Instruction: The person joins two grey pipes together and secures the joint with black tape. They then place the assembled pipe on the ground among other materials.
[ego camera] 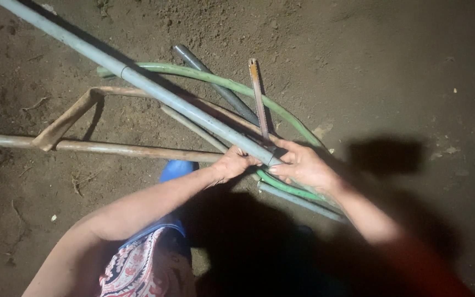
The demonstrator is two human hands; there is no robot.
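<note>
A long grey pipe (138,81) runs from the top left down to the middle of the view, where both my hands meet at its end. My left hand (232,163) is closed around the pipes just left of that end. My right hand (304,165) grips the bundle from the right, fingers over the grey pipe's end and a green hose (232,86). A thin rusty brown rod (258,96) sticks up from between my hands. A darker grey pipe (215,82) lies under the bundle.
A rusty metal frame (83,146) with a flattened bent bar lies on the brown dirt ground (402,71) at left. A blue object (176,169) shows under my left forearm. Patterned cloth (138,264) fills the bottom. Dark shadows fall at right.
</note>
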